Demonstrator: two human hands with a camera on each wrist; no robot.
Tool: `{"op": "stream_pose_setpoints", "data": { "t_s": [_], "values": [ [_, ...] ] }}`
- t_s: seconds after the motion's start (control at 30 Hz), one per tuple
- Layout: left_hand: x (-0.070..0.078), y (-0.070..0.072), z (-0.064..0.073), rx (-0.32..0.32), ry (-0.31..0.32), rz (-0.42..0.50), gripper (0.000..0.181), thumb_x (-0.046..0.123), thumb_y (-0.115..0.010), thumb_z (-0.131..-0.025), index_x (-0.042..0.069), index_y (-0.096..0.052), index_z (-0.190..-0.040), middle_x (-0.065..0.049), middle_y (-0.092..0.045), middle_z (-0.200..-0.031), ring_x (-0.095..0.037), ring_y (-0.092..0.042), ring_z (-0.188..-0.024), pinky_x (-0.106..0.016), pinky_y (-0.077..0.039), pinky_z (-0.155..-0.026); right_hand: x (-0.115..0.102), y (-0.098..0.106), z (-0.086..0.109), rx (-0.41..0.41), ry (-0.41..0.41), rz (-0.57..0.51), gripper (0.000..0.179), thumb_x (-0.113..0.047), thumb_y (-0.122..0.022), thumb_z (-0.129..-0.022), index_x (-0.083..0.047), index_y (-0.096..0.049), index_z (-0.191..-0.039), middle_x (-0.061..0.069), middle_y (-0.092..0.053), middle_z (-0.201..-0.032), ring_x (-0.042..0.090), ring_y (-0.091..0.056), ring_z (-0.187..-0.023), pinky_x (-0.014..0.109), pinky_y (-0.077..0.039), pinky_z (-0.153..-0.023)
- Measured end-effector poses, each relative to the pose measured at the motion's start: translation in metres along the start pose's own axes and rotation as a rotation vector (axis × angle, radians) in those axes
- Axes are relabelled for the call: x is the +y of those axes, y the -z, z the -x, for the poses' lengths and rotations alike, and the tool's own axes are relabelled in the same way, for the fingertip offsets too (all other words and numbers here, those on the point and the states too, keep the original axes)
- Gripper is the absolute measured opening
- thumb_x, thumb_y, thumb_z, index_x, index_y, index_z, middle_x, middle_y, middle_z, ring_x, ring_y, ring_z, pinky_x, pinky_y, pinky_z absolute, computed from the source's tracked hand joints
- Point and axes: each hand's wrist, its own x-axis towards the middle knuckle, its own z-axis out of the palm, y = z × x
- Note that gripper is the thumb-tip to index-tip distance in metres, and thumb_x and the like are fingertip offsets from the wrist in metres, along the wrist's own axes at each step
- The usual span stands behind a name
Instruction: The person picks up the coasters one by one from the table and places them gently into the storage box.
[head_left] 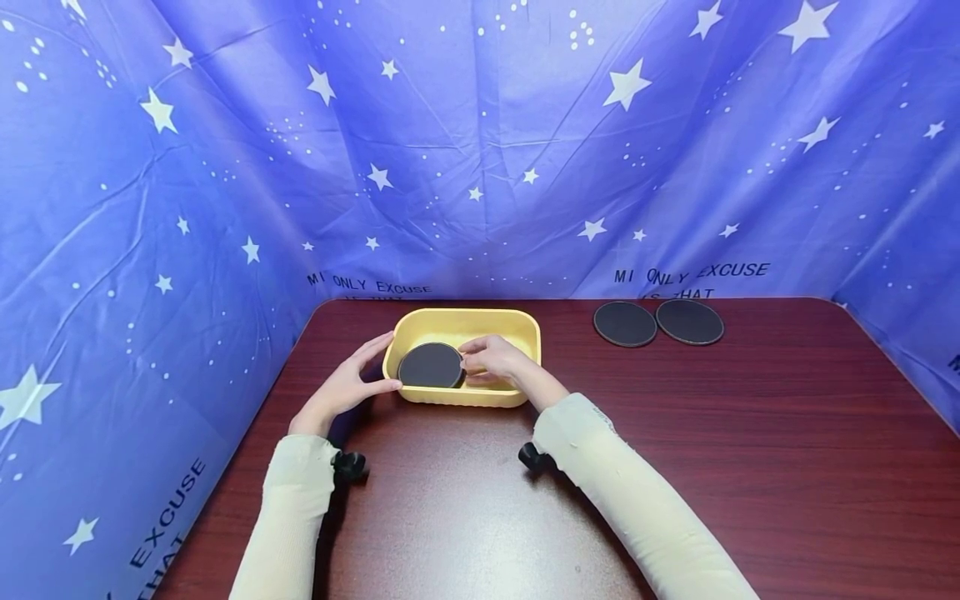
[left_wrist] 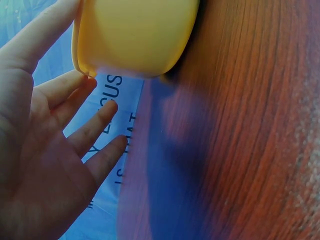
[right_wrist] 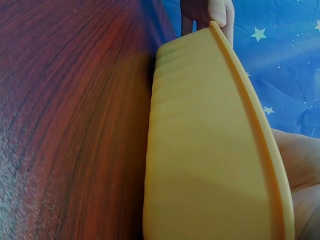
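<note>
A yellow plastic bin [head_left: 528, 337] stands on the table, with a black round coaster [head_left: 431, 367] inside its left half. My right hand [head_left: 491, 358] reaches into the bin and pinches the coaster's right edge; the bin wall hides most of this hand in the right wrist view. My left hand [head_left: 348, 383] spans the bin's left end from outside, its thumb at the front corner and a finger at the back corner. In the left wrist view its fingers [left_wrist: 95, 132] are spread and mostly straight, a couple of them touching the yellow wall.
Two more black round coasters, a left one [head_left: 625, 323] and a right one [head_left: 690, 322], lie side by side at the table's back edge. The dark red wooden table [head_left: 787, 433] meets a blue star-printed curtain [head_left: 480, 125] behind and at the sides.
</note>
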Motion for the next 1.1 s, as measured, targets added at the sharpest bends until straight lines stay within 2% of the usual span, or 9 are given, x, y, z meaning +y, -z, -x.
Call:
{"op": "stream_pose_setpoints", "data": {
  "t_s": [0.17, 0.27, 0.5, 0.6, 0.73, 0.9, 1.1],
  "values": [
    [0.003, 0.000, 0.001, 0.002, 0.006, 0.015, 0.085, 0.026, -0.080, -0.085, 0.017, -0.035, -0.156, -0.007, -0.029, -0.164, -0.033, -0.022, -0.153, -0.062, -0.017, -0.122, -0.004, 0.003, 0.004, 0.007, 0.039, 0.014, 0.049, 0.006, -0.054, -0.095, 0.007, -0.045, -0.143, 0.016, -0.053, -0.118, 0.030, -0.061, -0.109, 0.046, -0.053, -0.103],
    [0.003, -0.001, 0.001, 0.007, 0.006, 0.006, 0.085, 0.025, -0.080, -0.085, 0.016, -0.034, -0.156, -0.007, -0.029, -0.164, -0.032, -0.022, -0.153, -0.062, -0.017, -0.122, -0.007, 0.006, 0.006, 0.005, 0.062, 0.011, 0.048, 0.004, -0.053, -0.096, 0.007, -0.045, -0.143, 0.016, -0.054, -0.116, 0.034, -0.060, -0.115, 0.048, -0.052, -0.104],
    [0.003, -0.003, -0.001, 0.014, 0.000, -0.026, 0.083, 0.015, -0.078, -0.086, 0.005, -0.033, -0.155, -0.016, -0.028, -0.164, -0.038, -0.019, -0.153, -0.064, -0.015, -0.122, -0.012, 0.011, 0.013, -0.018, 0.111, 0.021, 0.048, 0.003, -0.053, -0.096, 0.008, -0.044, -0.144, 0.030, -0.052, -0.135, 0.034, -0.059, -0.114, 0.051, -0.050, -0.105],
    [0.003, -0.003, -0.001, 0.015, -0.001, -0.025, 0.084, 0.018, -0.078, -0.086, 0.007, -0.033, -0.156, -0.015, -0.028, -0.164, -0.037, -0.020, -0.153, -0.063, -0.016, -0.122, -0.014, 0.014, 0.017, -0.036, 0.134, 0.016, 0.050, 0.005, -0.053, -0.095, 0.009, -0.043, -0.144, 0.034, -0.048, -0.140, 0.034, -0.059, -0.113, 0.053, -0.048, -0.106],
    [0.003, -0.001, 0.001, 0.011, 0.000, -0.036, 0.085, 0.025, -0.079, -0.085, 0.014, -0.034, -0.156, -0.009, -0.029, -0.164, -0.033, -0.022, -0.153, -0.061, -0.019, -0.122, -0.016, 0.019, 0.023, -0.047, 0.167, 0.021, 0.052, 0.003, -0.055, -0.095, 0.009, -0.043, -0.144, 0.034, -0.049, -0.140, 0.027, -0.062, -0.109, 0.053, -0.047, -0.108],
    [0.004, 0.000, 0.001, 0.010, -0.019, -0.063, 0.086, 0.029, -0.080, -0.085, 0.015, -0.035, -0.156, -0.008, -0.030, -0.164, -0.032, -0.023, -0.153, -0.060, -0.020, -0.122, -0.019, 0.025, 0.030, -0.050, 0.214, 0.054, 0.053, -0.001, -0.057, -0.095, 0.008, -0.042, -0.145, 0.030, -0.052, -0.140, 0.013, -0.062, -0.103, 0.052, -0.046, -0.109],
    [0.004, 0.000, 0.001, 0.015, -0.023, -0.086, 0.086, 0.031, -0.080, -0.084, 0.013, -0.035, -0.156, -0.008, -0.030, -0.164, -0.033, -0.023, -0.153, -0.059, -0.020, -0.122, -0.020, 0.036, 0.039, -0.041, 0.273, 0.087, 0.053, -0.003, -0.061, -0.094, 0.006, -0.046, -0.144, 0.030, -0.054, -0.139, 0.014, -0.064, -0.106, 0.053, -0.048, -0.107]
  ]
}}
